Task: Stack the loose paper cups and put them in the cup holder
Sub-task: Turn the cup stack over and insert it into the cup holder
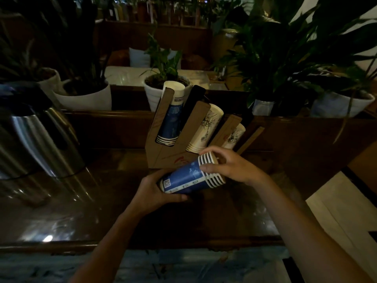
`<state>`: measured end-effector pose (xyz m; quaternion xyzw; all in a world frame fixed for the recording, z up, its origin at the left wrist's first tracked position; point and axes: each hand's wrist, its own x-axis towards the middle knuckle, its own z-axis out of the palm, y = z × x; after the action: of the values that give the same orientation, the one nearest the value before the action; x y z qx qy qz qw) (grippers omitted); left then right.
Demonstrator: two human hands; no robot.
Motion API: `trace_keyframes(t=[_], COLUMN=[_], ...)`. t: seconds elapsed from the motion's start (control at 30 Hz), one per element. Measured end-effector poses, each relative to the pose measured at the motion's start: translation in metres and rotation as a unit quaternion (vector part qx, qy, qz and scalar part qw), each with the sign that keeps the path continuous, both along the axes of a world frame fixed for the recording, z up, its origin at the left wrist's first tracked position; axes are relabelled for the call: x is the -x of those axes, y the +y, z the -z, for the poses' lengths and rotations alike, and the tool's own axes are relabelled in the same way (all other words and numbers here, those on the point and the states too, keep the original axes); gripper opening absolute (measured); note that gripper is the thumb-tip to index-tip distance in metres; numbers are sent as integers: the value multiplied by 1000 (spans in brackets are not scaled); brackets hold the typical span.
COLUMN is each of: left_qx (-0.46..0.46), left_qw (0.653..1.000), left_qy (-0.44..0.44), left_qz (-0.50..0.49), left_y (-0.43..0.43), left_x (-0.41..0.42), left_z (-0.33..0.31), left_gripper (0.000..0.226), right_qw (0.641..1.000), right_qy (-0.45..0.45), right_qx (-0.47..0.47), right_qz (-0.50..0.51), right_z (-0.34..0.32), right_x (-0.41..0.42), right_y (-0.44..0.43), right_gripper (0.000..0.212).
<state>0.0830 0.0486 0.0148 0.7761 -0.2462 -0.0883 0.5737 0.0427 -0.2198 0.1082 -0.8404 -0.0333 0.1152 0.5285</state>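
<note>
A nested stack of several blue paper cups (184, 176) lies tilted between my hands just above the dark counter, rims pointing up and right. My left hand (155, 190) grips its base end. My right hand (230, 165) closes over the rim end. Directly behind the stack stands the brown cup holder (163, 152) with slanted slots. Its left slot holds a stack of blue cups (173, 121), and the slots to the right hold white printed cups (206, 129) and more white cups (234, 136).
A shiny steel kettle (34, 135) stands at the left on the wooden counter (102, 201). Potted plants in white pots (85, 99) line the ledge behind the holder. The counter's front edge runs below my forearms.
</note>
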Motion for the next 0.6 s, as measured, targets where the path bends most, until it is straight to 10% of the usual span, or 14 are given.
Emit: trace_keyframes(t=[0.27,0.6], left_qx=[180,362], left_qw=[976,832], left_qy=[107,415], left_qz=[-59,-76], left_y=[26,-22], left_x=[-9,32], left_z=[1,23], left_gripper=[75,89], right_qw=[971,936], right_qy=[30,-34], right_qx=[-214,-306], right_qz=[102,171], right_z=[51,88], right_x=[6,8], right_y=[8,63], right_gripper=[63,76])
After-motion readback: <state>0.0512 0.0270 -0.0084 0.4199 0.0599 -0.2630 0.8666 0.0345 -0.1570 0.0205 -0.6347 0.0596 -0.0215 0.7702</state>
